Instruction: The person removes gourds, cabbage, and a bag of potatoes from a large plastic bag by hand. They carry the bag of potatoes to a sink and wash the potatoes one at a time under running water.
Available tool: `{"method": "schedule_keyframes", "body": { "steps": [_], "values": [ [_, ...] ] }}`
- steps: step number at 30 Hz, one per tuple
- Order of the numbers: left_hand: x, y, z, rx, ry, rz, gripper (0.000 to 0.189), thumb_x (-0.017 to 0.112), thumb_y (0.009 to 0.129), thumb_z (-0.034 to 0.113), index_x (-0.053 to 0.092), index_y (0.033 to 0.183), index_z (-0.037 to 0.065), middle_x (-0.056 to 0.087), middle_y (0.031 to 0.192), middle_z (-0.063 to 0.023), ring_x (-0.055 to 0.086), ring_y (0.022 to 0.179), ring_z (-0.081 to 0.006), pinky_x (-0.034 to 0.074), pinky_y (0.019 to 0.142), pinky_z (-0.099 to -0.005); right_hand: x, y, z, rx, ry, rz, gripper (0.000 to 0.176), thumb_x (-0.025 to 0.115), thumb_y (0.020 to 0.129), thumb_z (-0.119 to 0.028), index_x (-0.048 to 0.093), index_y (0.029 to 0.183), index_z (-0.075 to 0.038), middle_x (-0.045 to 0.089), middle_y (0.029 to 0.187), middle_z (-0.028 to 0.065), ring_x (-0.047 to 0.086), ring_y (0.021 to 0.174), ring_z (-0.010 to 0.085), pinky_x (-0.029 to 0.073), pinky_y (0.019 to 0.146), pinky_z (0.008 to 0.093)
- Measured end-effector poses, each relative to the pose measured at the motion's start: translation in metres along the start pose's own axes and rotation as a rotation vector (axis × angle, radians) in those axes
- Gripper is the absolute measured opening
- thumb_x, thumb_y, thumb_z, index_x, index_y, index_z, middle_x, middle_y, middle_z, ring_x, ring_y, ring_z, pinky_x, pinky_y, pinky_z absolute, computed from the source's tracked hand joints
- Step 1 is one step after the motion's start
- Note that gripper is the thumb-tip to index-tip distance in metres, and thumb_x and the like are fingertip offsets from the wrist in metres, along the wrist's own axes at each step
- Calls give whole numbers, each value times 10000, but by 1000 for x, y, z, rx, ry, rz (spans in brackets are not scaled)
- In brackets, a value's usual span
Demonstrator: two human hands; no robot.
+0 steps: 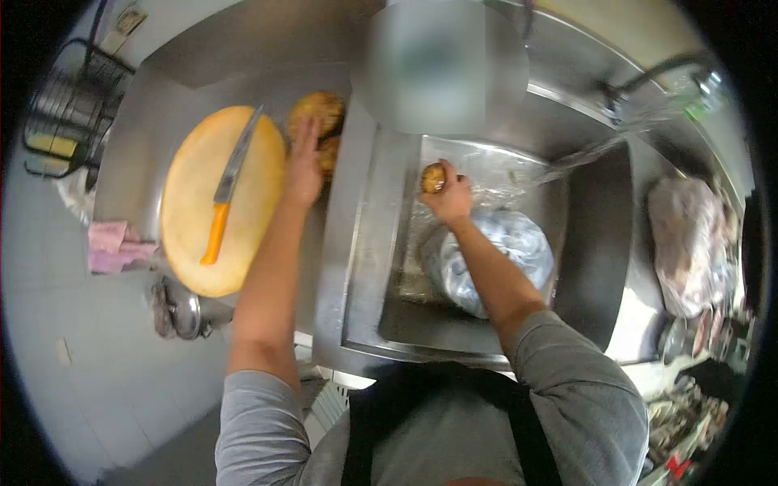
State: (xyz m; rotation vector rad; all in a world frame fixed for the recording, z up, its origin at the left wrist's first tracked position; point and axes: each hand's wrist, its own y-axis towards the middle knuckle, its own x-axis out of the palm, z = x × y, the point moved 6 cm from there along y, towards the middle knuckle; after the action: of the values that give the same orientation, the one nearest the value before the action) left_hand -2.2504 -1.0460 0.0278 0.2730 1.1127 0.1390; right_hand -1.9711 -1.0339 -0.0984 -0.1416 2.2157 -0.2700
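Note:
My left hand reaches over the left counter, fingers stretched out against the near side of a large round brown-and-yellow mottled thing. A second mottled piece shows partly behind that hand. My right hand is over the sink with its fingers closed round a smaller potato-like brown piece. Below its wrist a bag-covered, silvery round bundle sits in the sink. Left of my left arm lies a round yellowish cutting board, with an orange-handled knife across it.
The steel sink has a tap at its far right, with clear plastic or water stretching from it. A plastic bag rests on the right ledge. A pink cloth hangs at the left edge, near a wire rack.

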Motion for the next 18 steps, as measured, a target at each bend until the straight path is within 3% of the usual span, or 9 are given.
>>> {"method": "schedule_keyframes", "body": {
  "steps": [4, 9, 11, 12, 13, 15, 16, 17, 18],
  "values": [
    [-69, 22, 39, -101, 113, 240, 584, 503, 820, 12, 302, 1360, 103, 328, 1378, -143, 313, 1275, -273, 243, 1056, -357, -52, -57, -13, -68, 558, -32, 739, 741, 663, -408, 410, 1245, -96, 538, 1060, 178, 549, 952, 274, 456, 825, 348],
    [-14, -19, 220, -95, -1137, -36, 477, 555, 869, 243, 389, 1296, 109, 449, 1269, -71, 454, 1134, -212, 349, 960, -356, -153, -97, -60, -146, 795, -18, 613, 521, 816, -526, 465, 1183, -38, 582, 1048, 197, 569, 974, 274, 449, 819, 362],
    [10, -21, 273, -274, -1493, 75, 458, 522, 880, 339, 415, 1252, 93, 481, 1227, -65, 505, 1060, -217, 404, 905, -375, -199, -95, -73, -198, 612, 75, 499, 456, 857, -490, 502, 1138, -81, 588, 1028, 205, 585, 941, 312, 460, 794, 374],
    [26, -10, 291, -243, -1689, -26, 444, 541, 865, 348, 437, 1206, 84, 501, 1179, -68, 524, 1033, -226, 432, 870, -372, -190, -70, -64, -603, 49, 445, 412, 476, 850, -409, 523, 1115, -97, 601, 979, 199, 595, 885, 338, 469, 775, 405],
    [43, 7, 291, -230, -1884, -157, 433, 560, 850, 358, 459, 1160, 74, 522, 1131, -71, 542, 1005, -235, 460, 836, -369, -207, -64, -61, -252, 83, 191, 363, 508, 814, -335, 548, 1094, -108, 614, 935, 174, 601, 871, 314, 466, 781, 412],
    [81, 29, 299, -371, -1961, -429, 471, 406, 892, 466, 459, 1152, 77, 557, 1073, -92, 561, 969, -234, 480, 797, -378, -238, -78, -72, -371, -294, 183, 394, 547, 752, -293, 564, 1079, -75, 623, 941, 133, 579, 946, 307, 454, 792, 402],
    [88, 27, 302, -521, -1910, -397, 519, 356, 900, 486, 455, 1189, 66, 518, 1168, -102, 517, 1054, -247, 431, 881, -406, -225, -71, -60, -501, -106, 558, 351, 530, 757, -251, 589, 1045, -60, 624, 967, 120, 566, 975, 303, 443, 806, 405],
    [111, 35, 309, -405, -2721, -580, 518, 372, 890, 475, 455, 1205, 72, 484, 1217, -104, 474, 1107, -257, 388, 928, -412, -228, -100, -64, -392, -171, 1054, 316, 504, 773, -223, 620, 1015, -57, 621, 1008, 127, 548, 1023, 290, 424, 851, 377],
    [132, 35, 312, -443, -3348, -1089, 519, 388, 880, 465, 456, 1221, 78, 451, 1265, -106, 432, 1161, -267, 344, 975, -419, -239, -101, -60, -344, -216, 928, 322, 500, 778, -227, 617, 1027, -62, 614, 1027, 130, 542, 1033, 291, 425, 851, 384]
  ]
}}
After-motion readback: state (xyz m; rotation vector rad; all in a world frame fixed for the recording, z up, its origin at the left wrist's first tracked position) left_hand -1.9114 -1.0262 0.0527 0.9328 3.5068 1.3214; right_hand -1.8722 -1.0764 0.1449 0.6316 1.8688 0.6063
